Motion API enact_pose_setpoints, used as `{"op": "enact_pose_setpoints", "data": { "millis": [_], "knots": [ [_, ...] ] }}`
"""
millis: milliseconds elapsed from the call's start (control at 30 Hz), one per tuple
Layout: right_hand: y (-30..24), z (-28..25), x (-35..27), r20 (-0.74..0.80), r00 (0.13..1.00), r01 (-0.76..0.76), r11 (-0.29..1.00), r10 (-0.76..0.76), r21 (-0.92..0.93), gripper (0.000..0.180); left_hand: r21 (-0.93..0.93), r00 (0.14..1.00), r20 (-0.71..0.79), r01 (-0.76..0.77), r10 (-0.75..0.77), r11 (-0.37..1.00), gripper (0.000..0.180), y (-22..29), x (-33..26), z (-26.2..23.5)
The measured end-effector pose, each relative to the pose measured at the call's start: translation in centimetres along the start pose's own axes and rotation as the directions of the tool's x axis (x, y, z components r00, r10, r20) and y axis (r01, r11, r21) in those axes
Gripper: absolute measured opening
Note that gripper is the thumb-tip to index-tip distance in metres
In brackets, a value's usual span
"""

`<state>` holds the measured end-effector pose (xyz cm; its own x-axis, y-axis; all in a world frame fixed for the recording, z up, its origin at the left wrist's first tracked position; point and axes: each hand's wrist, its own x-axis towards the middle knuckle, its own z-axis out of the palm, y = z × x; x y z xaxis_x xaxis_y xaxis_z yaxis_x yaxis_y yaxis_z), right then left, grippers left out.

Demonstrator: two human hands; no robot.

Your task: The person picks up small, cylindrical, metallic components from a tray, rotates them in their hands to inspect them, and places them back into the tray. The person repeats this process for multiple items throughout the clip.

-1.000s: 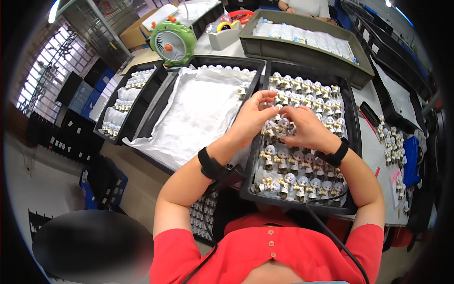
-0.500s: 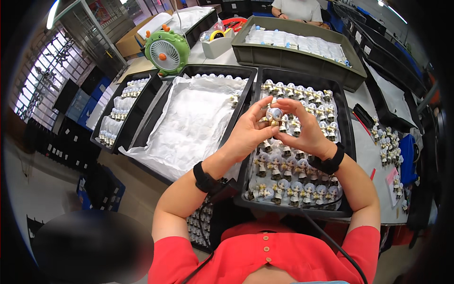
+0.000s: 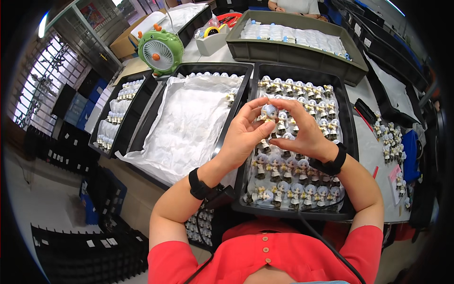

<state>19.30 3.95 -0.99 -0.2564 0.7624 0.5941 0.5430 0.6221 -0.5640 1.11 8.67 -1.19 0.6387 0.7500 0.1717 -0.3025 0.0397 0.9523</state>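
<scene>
While the left hand (image 3: 245, 135) pinches it between thumb and fingers, a small figurine (image 3: 270, 113) with pale bluish hair is held up over the left half of a black tray (image 3: 274, 211), its head toward the tray's far edge. The right hand (image 3: 306, 135) curves around the other side, its thumb spread well apart from its fingers; the fingertips come up to the figurine's head, though at this size I cannot fairly tell whether they press on it. Beneath and around the hands, rows of similar figurines (image 3: 295, 193) lie from the tray's far edge to its near edge, partly hidden by the right hand and wrist. A black band (image 3: 199, 184) circles the left wrist, another the right.

Just beside the tray's left edge is a second black tray (image 3: 245, 85), lined with a crumpled white sheet (image 3: 184, 113); a few figurines show along its far edge and near its far right corner. Farther left, a narrower tray (image 3: 135, 111) holds rows of figurines between white sheets. Toward the far edge of the surface (image 3: 378, 201) are a green fan (image 3: 158, 52), a tape dispenser (image 3: 212, 44) and an olive bin (image 3: 293, 49). Near the right edge, more figurines lie clustered beside a blue pouch (image 3: 412, 156).
</scene>
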Motion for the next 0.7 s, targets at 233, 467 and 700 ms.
{"op": "enact_pose_setpoints", "data": {
  "millis": [233,467,700],
  "knots": [
    [-0.5,-0.2,0.0,-0.130,0.990,0.053,0.999,-0.054,-0.011,0.083,-0.154,0.981,0.006,0.194,-0.196,0.969,0.040,-0.4,0.0,-0.1],
    [-1.5,0.1,0.0,-0.071,0.989,0.134,0.991,-0.133,0.017,0.090,-0.261,0.960,0.209,0.237,-0.185,0.936,0.048,0.0,-0.2,0.8],
    [-1.5,0.6,-0.3,-0.050,0.996,-0.059,0.973,0.072,0.224,0.098,-0.419,0.937,0.321,0.272,-0.138,0.866,0.051,0.0,0.0,0.4]
  ]
}}
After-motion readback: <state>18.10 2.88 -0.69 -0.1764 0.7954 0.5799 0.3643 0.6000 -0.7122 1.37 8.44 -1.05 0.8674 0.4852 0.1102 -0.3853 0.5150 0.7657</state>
